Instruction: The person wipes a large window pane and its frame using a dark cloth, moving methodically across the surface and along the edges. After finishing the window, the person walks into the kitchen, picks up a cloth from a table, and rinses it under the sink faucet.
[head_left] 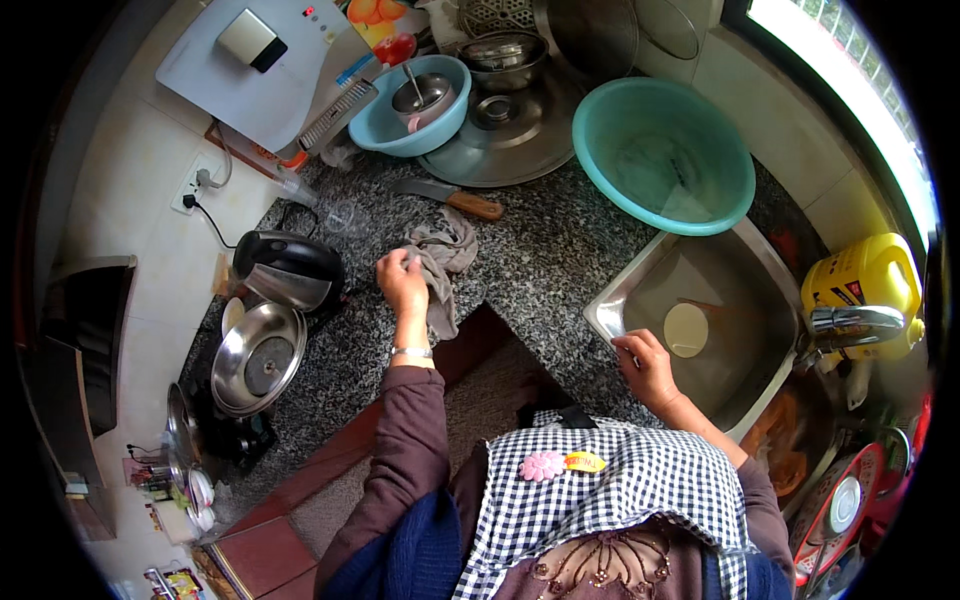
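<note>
Pinching the crumpled grey cloth (442, 262), the left hand (402, 285) is kept over the speckled granite tabletop (545, 255). The right hand (645, 365) is rested, loosely curled and grasping nothing, on the steel sink's rim (605, 325) for support.

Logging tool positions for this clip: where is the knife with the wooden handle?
In the head view, the knife lies on the granite counter, upper centre, just beyond the grey cloth and in front of the round metal lid.

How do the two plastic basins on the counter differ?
The green basin by the sink is bigger and holds no dishes; the blue basin at the back is smaller and holds a metal cup with a spoon. The green one is nearer the right hand. Both are round and upright.
</note>
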